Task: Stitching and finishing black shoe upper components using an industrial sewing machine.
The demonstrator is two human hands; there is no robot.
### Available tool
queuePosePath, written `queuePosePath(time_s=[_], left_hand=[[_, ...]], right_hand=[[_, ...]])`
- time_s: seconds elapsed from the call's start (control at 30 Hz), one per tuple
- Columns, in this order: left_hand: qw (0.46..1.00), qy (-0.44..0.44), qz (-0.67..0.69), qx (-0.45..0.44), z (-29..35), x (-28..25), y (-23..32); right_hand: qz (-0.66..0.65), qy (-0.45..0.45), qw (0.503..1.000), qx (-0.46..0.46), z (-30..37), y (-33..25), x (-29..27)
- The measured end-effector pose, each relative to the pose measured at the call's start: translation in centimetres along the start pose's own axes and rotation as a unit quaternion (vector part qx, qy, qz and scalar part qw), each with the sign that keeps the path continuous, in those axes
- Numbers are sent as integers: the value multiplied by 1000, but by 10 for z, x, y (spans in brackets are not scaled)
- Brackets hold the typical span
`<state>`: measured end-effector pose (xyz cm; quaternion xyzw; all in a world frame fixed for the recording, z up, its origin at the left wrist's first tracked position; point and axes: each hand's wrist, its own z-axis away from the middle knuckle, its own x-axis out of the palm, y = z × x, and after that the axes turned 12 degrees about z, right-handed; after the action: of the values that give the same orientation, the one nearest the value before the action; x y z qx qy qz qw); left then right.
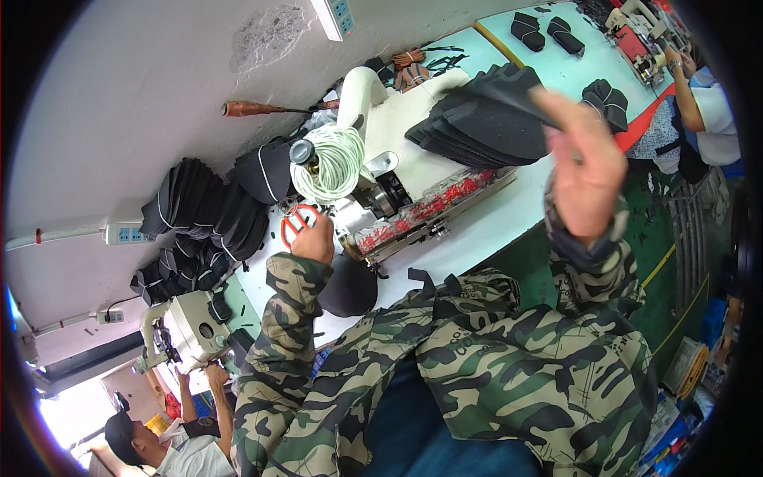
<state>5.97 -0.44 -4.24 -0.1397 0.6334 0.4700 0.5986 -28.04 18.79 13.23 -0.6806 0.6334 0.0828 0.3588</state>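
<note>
My left hand [315,240] is closed at the orange-handled scissors [289,226], its fingers over part of the loops. They lie beside the head of a cream sewing machine [413,119] with chipped red paint along its edge. A rounded black piece [350,286] rests on the white tabletop close to my left wrist. Raised at the right, my right hand [586,171] is smeared by motion, so I cannot make out its grip. It is nearest to a fanned stack of black cut pieces [485,119] on the machine bed. A coil of pale cord [332,165] hangs at the machine.
Tied black bundles [211,207] are piled along the wall at the left. A wooden-handled tool [254,109] sticks out behind the machine. Co-workers sit at another sewing machine [191,330] at the lower left and a red machine [636,48] at the far right.
</note>
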Motion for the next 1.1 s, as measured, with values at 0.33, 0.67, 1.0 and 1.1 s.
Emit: queuePosePath(time_s=[0.33,0.67,1.0,1.1], left_hand=[[979,-140,-136,-61,52,27,-8],[803,-410,422,-93,23,-46,36],[918,-272,284,-41,-40,-56,33],[966,-166,196,32,-37,-59,52]], right_hand=[[-28,-183,982,24,55,-8,54],[-410,-448,791,79,129,-38,108],[-557,-467,542,422,137,-82,146],[-580,-426,557,415,139,-86,144]])
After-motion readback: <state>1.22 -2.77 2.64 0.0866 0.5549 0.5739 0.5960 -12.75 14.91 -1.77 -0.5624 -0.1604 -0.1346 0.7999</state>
